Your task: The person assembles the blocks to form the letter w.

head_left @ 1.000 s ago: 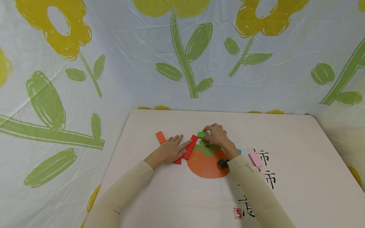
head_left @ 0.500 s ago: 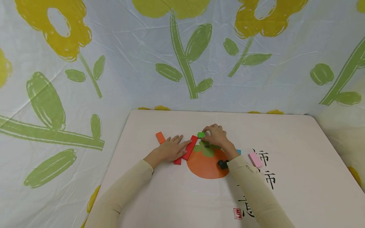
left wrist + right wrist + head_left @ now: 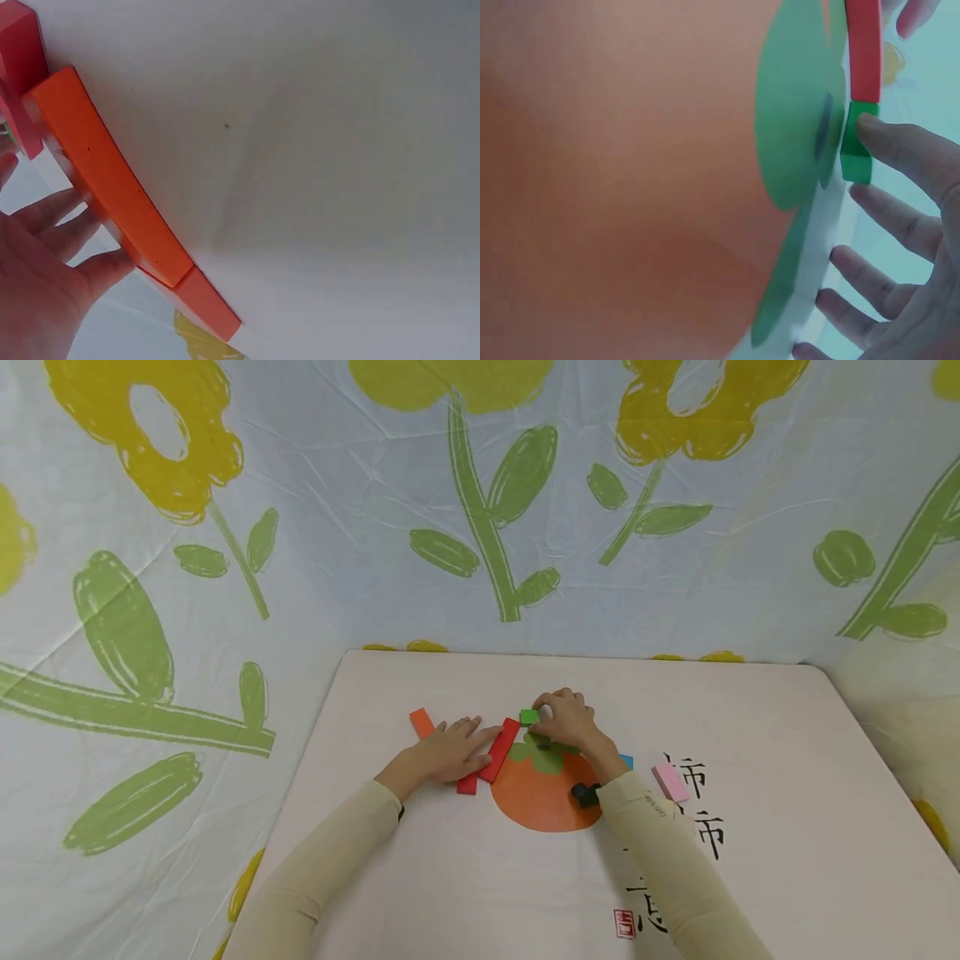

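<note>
My left hand [image 3: 450, 752] lies with its fingers outstretched over a row of blocks, its index fingertip on the slanted long red block [image 3: 500, 750]. Another red block [image 3: 467, 785] shows partly from under that hand, and an orange block [image 3: 422, 722] lies beyond it. In the left wrist view, the fingers reach along the side of a long orange block [image 3: 112, 176]. My right hand [image 3: 567, 718] pinches a small green block [image 3: 528, 717] at the far end of the red one. In the right wrist view, the green block [image 3: 856, 142] meets the red block [image 3: 865, 52] end to end.
A pink block [image 3: 671, 782] lies to the right on the pale table [image 3: 420, 893], and a blue block [image 3: 626, 762] is partly hidden behind the right forearm. The tabletop bears a printed persimmon [image 3: 532, 806] and black characters. A flowered cloth [image 3: 337, 527] hangs behind.
</note>
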`<state>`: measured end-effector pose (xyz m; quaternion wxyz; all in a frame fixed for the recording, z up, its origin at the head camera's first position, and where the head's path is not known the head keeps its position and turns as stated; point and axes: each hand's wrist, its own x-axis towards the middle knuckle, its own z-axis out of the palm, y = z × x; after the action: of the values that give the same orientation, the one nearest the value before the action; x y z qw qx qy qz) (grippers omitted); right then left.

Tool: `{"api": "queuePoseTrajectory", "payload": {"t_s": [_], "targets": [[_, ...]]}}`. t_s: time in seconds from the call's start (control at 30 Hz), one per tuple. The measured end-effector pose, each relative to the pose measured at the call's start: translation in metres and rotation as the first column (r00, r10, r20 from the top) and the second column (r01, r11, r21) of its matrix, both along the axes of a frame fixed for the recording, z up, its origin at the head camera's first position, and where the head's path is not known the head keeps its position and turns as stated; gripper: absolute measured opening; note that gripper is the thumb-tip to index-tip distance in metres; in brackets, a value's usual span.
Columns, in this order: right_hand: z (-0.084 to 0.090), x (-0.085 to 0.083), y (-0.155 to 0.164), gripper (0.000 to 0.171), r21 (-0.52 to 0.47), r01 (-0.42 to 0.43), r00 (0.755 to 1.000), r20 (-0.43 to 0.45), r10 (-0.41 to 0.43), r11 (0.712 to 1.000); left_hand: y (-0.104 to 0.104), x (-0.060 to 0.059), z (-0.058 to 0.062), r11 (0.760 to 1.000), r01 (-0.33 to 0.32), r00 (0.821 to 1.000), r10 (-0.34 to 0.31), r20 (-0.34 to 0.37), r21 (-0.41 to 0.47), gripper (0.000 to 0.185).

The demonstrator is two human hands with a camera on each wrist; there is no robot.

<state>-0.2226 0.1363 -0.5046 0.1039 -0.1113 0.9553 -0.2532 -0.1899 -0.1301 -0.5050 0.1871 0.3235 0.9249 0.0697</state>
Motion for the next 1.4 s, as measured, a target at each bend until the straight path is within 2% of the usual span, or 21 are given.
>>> {"api": "queuePoseTrajectory", "payload": {"t_s": [0.17, 0.33, 0.63, 0.97, 1.2, 1.4], "targets": [[0.013, 0.006, 0.009, 0.047, -0.045, 0.005, 1.000, -0.018, -0.006, 0.999, 0.007, -0.011, 0.002, 0.998, 0.015, 0.999, -0.012, -0.038, 0.065, 0.060], [0.031, 0.019, 0.024, 0.047, -0.101, -0.009, 0.998, -0.061, 0.003, 0.995, 0.018, -0.023, 0.003, 0.999, 0.016, 0.996, -0.013, -0.089, 0.028, 0.057], [0.050, 0.054, 0.065, 0.047, -0.173, -0.035, 0.992, -0.125, 0.014, 0.984, 0.033, -0.035, 0.007, 1.000, -0.003, 0.999, 0.003, -0.049, 0.007, 0.056], [0.045, 0.090, 0.103, 0.044, -0.157, -0.008, 0.983, -0.183, -0.021, 0.988, 0.042, -0.042, -0.003, 0.999, 0.017, 0.998, -0.019, -0.059, -0.040, 0.054], [0.038, 0.105, 0.122, 0.047, -0.193, 0.026, 0.989, -0.137, -0.053, 0.981, 0.043, -0.042, -0.005, 0.997, 0.018, 0.997, -0.023, -0.068, -0.077, 0.054], [0.030, 0.113, 0.143, 0.050, -0.231, 0.080, 0.992, -0.081, -0.101, 0.970, 0.043, -0.039, -0.005, 0.998, 0.017, 0.996, -0.023, -0.086, -0.065, 0.054]]}}
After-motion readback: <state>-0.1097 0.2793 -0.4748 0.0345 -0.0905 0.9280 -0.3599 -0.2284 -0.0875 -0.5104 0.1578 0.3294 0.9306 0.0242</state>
